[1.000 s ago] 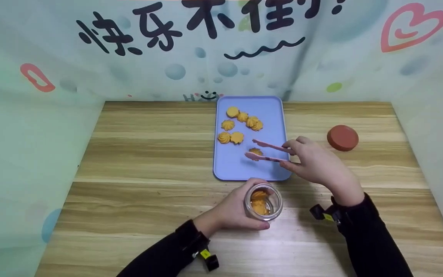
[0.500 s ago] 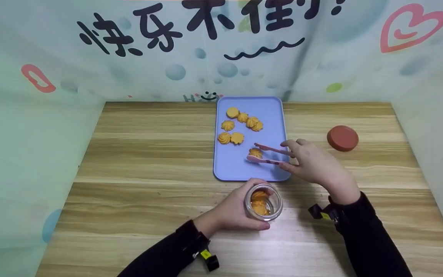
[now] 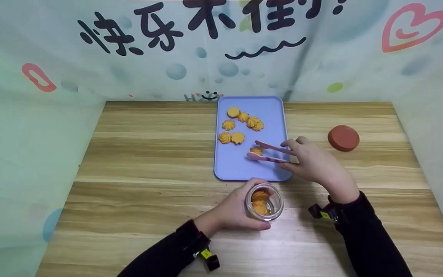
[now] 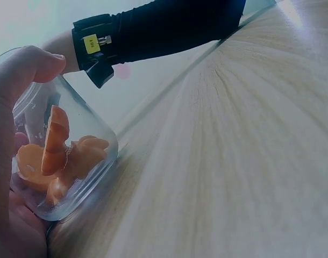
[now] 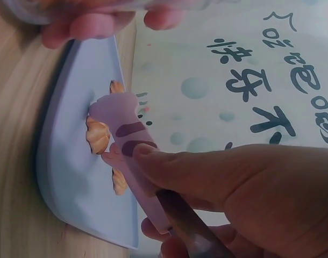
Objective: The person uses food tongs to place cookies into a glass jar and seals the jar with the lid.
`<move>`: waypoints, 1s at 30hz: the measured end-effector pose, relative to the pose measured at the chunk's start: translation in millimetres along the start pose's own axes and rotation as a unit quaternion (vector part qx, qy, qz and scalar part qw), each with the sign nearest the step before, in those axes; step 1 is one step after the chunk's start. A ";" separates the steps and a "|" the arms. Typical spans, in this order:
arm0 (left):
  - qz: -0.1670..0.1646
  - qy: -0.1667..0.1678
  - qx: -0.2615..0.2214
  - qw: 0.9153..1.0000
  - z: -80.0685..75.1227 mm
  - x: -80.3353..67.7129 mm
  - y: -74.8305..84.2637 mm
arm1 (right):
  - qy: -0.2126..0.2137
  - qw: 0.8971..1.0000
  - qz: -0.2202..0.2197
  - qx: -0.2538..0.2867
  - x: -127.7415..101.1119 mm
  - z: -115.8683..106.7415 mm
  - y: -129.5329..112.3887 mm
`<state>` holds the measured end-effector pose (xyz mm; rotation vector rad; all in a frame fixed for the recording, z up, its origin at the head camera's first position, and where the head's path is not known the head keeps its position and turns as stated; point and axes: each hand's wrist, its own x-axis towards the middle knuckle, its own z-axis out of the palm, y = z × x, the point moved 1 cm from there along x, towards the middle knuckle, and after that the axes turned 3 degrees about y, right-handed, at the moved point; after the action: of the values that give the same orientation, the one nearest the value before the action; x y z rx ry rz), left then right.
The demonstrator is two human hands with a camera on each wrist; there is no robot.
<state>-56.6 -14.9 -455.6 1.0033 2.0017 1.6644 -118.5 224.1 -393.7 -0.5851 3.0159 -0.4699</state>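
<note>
My left hand (image 3: 237, 207) wraps round a clear jar (image 3: 277, 211) standing on the table in front of the tray. Several orange cookies (image 4: 80, 158) lie in the jar. My right hand (image 3: 312, 159) holds pink tongs (image 3: 267, 158) between thumb and fingers, over the right part of the blue tray (image 3: 229, 167). The tips of the tongs stand apart, on either side of a single cookie (image 3: 257, 151); whether they touch it I cannot tell. Farther back on the tray lie several more cookies (image 3: 237, 137), some touching each other.
A round reddish-brown lid (image 3: 343, 138) lies on the wooden table (image 3: 140, 154), right of the tray. Behind the table hangs a printed cloth (image 3: 148, 77) with large black characters; more cloth covers both sides.
The right hand and the tongs have shifted slightly right, dipping toward me and then back, staying about the same cookie. The left hand and jar have stayed in place.
</note>
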 end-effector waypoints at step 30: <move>0.003 0.000 -0.003 1.000 0.3 0.8 -0.2 | 0.041 0.999 -0.008 -0.022 7.1 6.7 0.6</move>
<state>-57.1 -14.1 -455.8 1.0081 1.9935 1.6731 -124.7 220.1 -400.1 -0.6074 3.1094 -0.4410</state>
